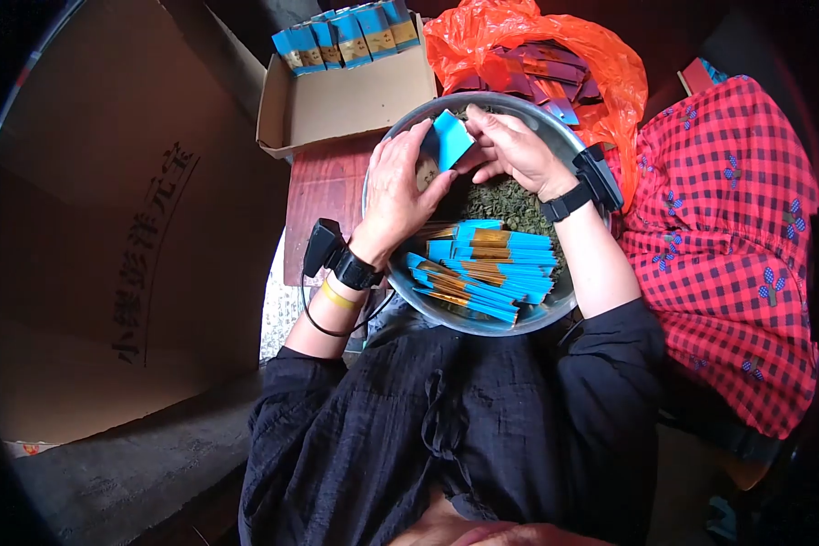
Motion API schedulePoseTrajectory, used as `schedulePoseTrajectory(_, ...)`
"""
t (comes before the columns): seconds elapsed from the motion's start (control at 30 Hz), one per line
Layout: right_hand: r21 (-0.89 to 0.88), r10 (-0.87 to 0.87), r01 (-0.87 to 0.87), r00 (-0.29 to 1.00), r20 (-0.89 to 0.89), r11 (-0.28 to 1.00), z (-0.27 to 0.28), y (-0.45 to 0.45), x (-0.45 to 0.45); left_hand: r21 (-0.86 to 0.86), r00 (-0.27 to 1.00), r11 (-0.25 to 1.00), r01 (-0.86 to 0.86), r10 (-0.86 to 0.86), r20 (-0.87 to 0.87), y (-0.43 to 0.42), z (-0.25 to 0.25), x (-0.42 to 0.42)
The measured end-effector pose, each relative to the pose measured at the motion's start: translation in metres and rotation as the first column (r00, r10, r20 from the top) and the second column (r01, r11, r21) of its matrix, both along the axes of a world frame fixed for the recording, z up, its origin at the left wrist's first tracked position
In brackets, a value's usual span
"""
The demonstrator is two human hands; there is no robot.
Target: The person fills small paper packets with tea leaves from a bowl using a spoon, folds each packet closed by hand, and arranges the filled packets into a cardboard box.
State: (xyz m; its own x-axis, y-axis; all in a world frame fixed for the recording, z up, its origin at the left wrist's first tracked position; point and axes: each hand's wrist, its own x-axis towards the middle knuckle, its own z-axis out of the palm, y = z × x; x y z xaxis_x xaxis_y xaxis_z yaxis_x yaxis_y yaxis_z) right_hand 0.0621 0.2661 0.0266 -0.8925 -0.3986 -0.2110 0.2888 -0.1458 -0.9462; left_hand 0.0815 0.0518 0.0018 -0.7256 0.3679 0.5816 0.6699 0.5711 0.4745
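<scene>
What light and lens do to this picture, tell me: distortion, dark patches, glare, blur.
Head view: wide lens distortion, corners fading to black; head view: the big cardboard box in shade, its lettering dim; head view: left hand and right hand well lit, a pale sheen on the metal basin; head view: no strong blur on the blue packet.

The held packet (451, 139) looks like smooth blue paper or card, and the stacked packets (496, 259) carry glossy gold bands. The basin (553, 311) is smooth, shiny metal; the leaves (510, 202) in it are rough and crinkled. The open box (355, 105) is matt cardboard, the orange bag (610, 56) thin, glossy plastic, the tabletop (326, 189) smooth, reddish wood, and the checked cloth (723, 246) matt, creased fabric
</scene>
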Motion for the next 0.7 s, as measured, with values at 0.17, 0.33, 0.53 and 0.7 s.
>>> schedulePoseTrajectory(0.17, -0.031, 0.036, -0.036, 0.999, -0.009, 0.999, -0.015, 0.000, -0.002, 0.129, 0.986, 0.991, 0.032, -0.052, 0.159, -0.001, -0.002, 0.000)
schedulePoseTrajectory(0.33, -0.123, 0.067, -0.062, 0.997, 0.033, 0.990, -0.012, -0.009, 0.002, 0.226, 0.969, 0.973, 0.047, -0.100, 0.227, -0.002, -0.001, -0.002)
schedulePoseTrajectory(0.53, -0.089, 0.088, -0.085, 0.996, 0.031, 0.992, -0.016, -0.009, 0.002, 0.240, 0.947, 0.970, 0.038, -0.112, 0.301, -0.003, 0.005, 0.001)
schedulePoseTrajectory(0.7, -0.031, 0.124, -0.124, 0.992, -0.007, 0.992, -0.011, -0.005, 0.002, 0.231, 0.937, 0.973, 0.025, -0.103, 0.333, -0.003, 0.005, 0.002)
